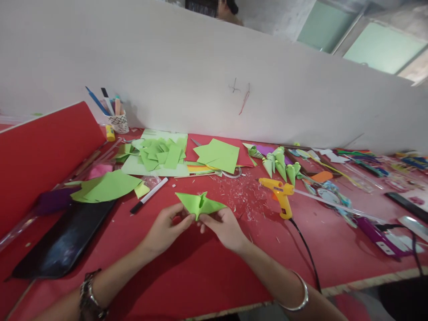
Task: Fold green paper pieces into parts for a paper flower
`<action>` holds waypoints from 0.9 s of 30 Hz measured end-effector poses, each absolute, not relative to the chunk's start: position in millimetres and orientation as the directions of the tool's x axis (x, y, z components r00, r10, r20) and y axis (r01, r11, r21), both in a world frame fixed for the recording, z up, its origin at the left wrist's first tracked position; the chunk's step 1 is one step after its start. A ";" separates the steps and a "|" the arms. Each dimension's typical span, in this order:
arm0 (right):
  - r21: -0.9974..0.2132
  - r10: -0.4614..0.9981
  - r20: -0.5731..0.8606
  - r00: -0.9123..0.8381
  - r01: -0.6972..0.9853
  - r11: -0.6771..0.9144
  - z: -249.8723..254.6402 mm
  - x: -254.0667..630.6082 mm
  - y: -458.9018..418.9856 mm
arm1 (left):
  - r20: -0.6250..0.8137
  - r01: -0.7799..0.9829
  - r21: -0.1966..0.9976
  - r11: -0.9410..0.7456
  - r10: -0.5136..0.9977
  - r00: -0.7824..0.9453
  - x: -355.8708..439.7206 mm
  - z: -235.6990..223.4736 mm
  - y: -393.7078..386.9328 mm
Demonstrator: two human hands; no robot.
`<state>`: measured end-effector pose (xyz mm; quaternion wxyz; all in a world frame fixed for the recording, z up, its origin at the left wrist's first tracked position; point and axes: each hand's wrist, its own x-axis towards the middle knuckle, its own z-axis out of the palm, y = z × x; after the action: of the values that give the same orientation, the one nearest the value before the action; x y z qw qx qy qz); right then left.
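Observation:
A folded piece of green paper (200, 204) is held up over the red table, its two pointed wings spread left and right with a narrow opening in the middle. My left hand (170, 226) pinches its lower left side between thumb and fingers. On the lower right side, my right hand (223, 228) grips it the same way, and the two thumbs nearly meet below the centre. Fingers behind the paper are partly hidden. Just beyond my left hand lies a white marker (149, 195) with a black cap. A yellow glue gun (279, 196) rests to the right.
Cut green paper pieces (162, 152) and green square sheets (219, 155) lie at the back. Several small green paper cones (281, 162) stand beyond the glue gun. A black pouch (67, 236) and green fan-shaped sheets (109, 186) are left; a pen cup (118, 122) stands behind. A purple power strip (376, 236) is right.

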<state>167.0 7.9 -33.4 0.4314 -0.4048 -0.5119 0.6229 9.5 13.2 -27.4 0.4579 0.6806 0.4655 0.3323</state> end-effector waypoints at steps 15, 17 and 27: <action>-0.997 0.963 -0.061 -0.261 -0.038 -0.074 -39.3 165.2 6.1 | 0.007 0.415 0.899 -0.141 0.951 0.308 9.8 -32.3 13.0; -0.997 0.961 -0.067 -0.269 -0.016 -0.074 -39.6 166.0 5.7 | 0.020 0.411 0.896 -0.166 0.942 0.335 9.0 -33.4 13.3; -0.941 0.920 0.093 -0.380 0.268 0.206 -42.2 175.5 6.1 | 0.119 0.295 0.906 -0.305 0.850 0.513 4.7 -35.5 13.2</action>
<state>175.5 6.1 -42.2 0.3541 -0.4299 -0.6910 0.4608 4.7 13.2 -35.5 0.4476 0.7459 0.3836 0.3102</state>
